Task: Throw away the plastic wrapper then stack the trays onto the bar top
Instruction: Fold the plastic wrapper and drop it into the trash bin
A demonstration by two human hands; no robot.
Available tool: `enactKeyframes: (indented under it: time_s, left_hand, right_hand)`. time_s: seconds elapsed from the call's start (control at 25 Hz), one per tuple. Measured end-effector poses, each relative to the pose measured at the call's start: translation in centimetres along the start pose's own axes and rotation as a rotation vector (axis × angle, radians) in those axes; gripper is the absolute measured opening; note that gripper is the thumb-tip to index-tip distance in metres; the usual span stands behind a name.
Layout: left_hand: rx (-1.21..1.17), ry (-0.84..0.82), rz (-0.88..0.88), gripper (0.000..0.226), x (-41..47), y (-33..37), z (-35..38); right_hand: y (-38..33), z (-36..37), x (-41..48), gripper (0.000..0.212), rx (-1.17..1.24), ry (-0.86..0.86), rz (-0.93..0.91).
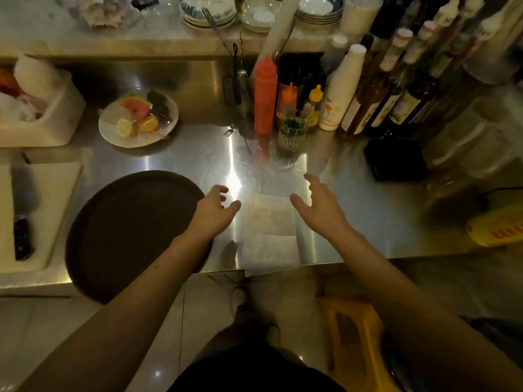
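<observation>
Two hands over a steel counter point(353, 199), head view. Left hand point(213, 212) and right hand point(318, 205) both open, fingers spread, empty, on either side of a clear plastic wrapper point(268, 236) lying flat at the counter's near edge. Dark round tray point(127, 230), possibly several stacked, sits just left, overhanging the edge.

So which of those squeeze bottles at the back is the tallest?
The red squeeze bottle. It stands well above the small orange-capped one and the yellow-capped one beside it on its right, and it alone is red all over.
</observation>
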State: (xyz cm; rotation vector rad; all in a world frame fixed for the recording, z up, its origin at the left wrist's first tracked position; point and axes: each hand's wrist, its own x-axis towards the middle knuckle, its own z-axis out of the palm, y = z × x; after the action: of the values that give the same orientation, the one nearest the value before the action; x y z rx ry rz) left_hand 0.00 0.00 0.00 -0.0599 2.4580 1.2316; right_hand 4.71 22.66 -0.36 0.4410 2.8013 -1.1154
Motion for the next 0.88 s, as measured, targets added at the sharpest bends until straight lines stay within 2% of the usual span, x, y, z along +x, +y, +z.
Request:
enactKeyframes:
  time_s: [0.24, 0.4, 0.64, 0.8, 0.88]
  left_hand:
    - [-0.043, -0.214, -0.248, 0.057, 2.0, -4.3, 2.8]
    - [-0.101, -0.272, -0.302, 0.056, 2.8, -6.1, 3.9]
    - [-0.200, -0.285, -0.378, 0.053, 2.6, -7.0, 5.2]
    - [-0.258, -0.212, -0.439, 0.055, 3.7, -8.8, 6.8]
    - [-0.267, -0.161, -0.468, 0.046, 3.5, -7.8, 7.0]
  right_hand:
    - [1.7, 3.8, 0.1, 0.063, 0.087, -0.070, 0.333]
    - [2.8, 5.4, -0.2, 0.058, 0.137, -0.070, 0.503]
    - [3.7, 6.6, -0.6, 0.048, 0.254, -0.096, 0.679]
    - [4.4, 7.0, 0.0, 0.041, 0.286, -0.112, 0.706]
    - [4.5, 7.0, 0.2, 0.038, 0.324, -0.121, 0.708]
